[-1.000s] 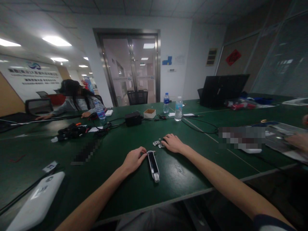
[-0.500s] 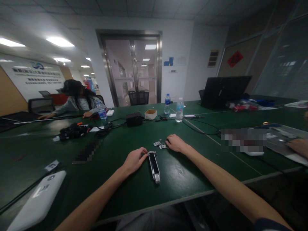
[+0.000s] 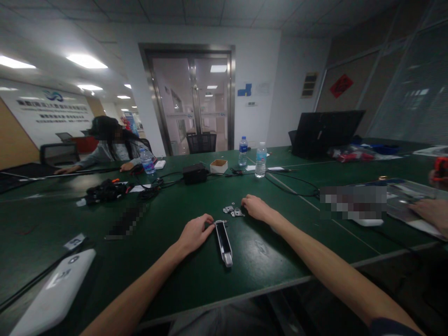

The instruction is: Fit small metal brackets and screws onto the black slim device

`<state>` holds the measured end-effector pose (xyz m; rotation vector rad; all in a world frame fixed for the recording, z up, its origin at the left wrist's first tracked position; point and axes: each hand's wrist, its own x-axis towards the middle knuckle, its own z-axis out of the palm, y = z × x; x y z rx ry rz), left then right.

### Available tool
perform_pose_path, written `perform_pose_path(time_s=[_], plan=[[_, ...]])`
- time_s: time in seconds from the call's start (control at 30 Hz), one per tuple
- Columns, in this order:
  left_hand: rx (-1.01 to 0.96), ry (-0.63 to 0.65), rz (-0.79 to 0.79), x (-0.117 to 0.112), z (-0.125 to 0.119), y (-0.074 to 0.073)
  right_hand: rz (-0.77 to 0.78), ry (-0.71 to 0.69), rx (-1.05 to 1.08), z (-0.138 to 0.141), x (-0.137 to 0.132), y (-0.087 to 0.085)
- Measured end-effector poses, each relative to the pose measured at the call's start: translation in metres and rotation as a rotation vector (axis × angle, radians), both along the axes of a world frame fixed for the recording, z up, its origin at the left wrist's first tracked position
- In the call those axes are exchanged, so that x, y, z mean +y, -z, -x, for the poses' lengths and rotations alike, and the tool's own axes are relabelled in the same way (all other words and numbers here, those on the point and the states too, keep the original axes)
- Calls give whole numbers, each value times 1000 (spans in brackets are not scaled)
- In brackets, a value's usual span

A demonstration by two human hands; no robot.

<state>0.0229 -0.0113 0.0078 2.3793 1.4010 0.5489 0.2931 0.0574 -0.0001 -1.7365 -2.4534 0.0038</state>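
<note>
Several small metal parts [image 3: 234, 211] beyond the white-framed device [image 3: 223, 242] lie uncovered, seemingly loose, since the right hand [image 3: 258, 208] shifted rightward off them; left hand [image 3: 196, 233] by the device's far-left corner; either hand's grip cannot be told.

Parts [image 3: 237, 213] lie on the table [image 3: 280, 266] behind the device [image 3: 223, 240].

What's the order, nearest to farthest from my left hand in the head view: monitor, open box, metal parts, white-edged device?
1. White-edged device: just right of your left hand.
2. Metal parts: ahead, right.
3. Open box: farther ahead.
4. Monitor: far back, right.
</note>
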Motion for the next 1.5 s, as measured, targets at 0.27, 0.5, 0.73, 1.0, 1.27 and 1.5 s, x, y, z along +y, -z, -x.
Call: perform_pose_path(time_s=[0.27,0.5,0.73,1.0,1.27,1.5], plan=[[8,0,-32,1,-1,2,-26,-53,0,7,-10,-8],[11,6,-20,-1,-2,0,-16,-130,11,8,-13,-12],[22,4,-15,-2,-2,-3,-8,-135,43,7,-13,-12],[45,18,-13,-2,-2,-3,2,-156,65,6,-10,-10],[67,36,4,-2,-1,-5,15,-146,82,6,-11,-9],[79,89,11,-1,3,-4,11,-157,97,6,-13,-11]])
